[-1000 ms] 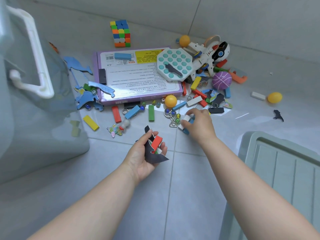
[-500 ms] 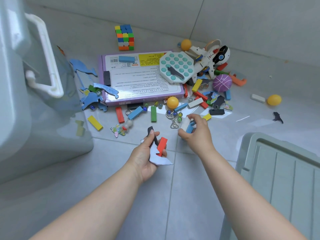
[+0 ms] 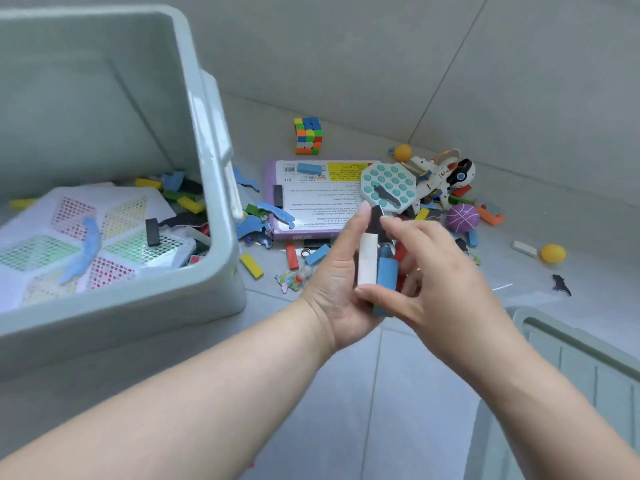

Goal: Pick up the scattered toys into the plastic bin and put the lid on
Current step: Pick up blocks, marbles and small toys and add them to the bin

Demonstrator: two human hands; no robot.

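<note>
Standing upright in left hand (image 3: pixel 341 289) grip: white block (image 3: pixel 367 259), blue block (image 3: pixel 387 278).

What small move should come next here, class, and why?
Probably carry the handful left over the bin and drop it. The left hand grips a white block, a blue block and a dark piece, the right hand pinches them too, and the bin stands open beside them with its lid off.

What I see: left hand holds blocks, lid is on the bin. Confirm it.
Wrong on the lid: the head view shows the bin open, the lid on the floor at right. The left hand does hold blocks.
</note>
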